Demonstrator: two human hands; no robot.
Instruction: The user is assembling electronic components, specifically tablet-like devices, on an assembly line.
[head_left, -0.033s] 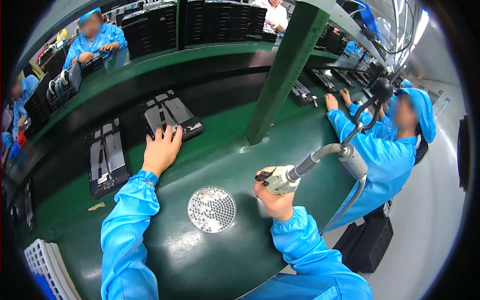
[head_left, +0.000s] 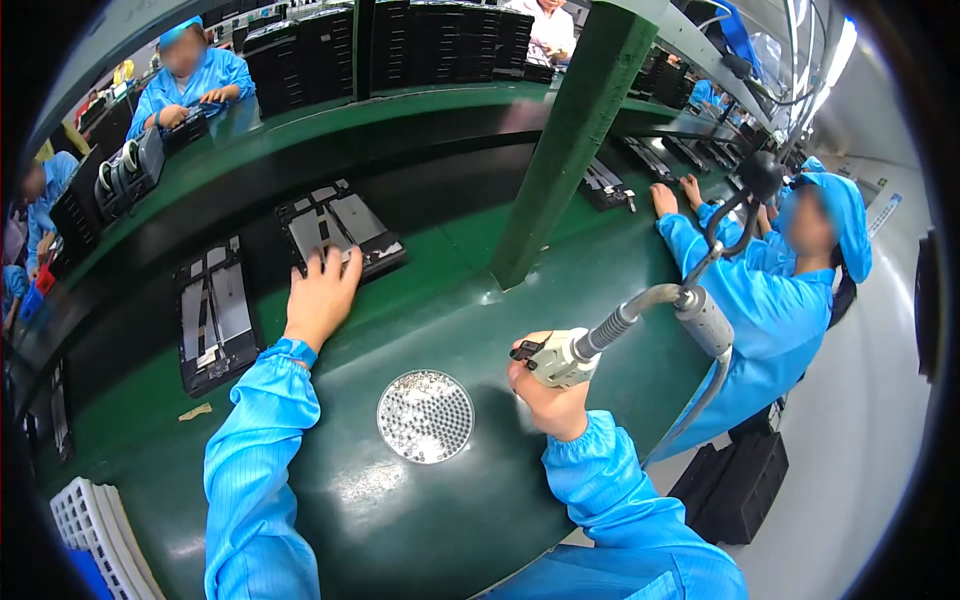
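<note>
Near the left edge, white trays [head_left: 85,520] with holes, stacked up. Near the middle, flat on the green bench [head_left: 420,520], a round dish [head_left: 425,460] with tiny bits [head_left: 440,420] in it. Left of the dish, a small tan scrap [head_left: 196,411]. Just right of the dish, the right hand [head_left: 555,405], fingers curled around a pale tool [head_left: 563,360] with a grey hose [head_left: 655,298]. Farther, at left, a flat black case [head_left: 208,325] with silver panels [head_left: 231,303]. Just right of that, the left hand [head_left: 322,300], fingers open and spread over the near edge of a second case [head_left: 345,222]. Cannot tell about any push there. Past the hands, a green post [head_left: 565,150]. To the right, a co-worker [head_left: 748,310] in blue. Far back, tall black stacks [head_left: 440,45].
</note>
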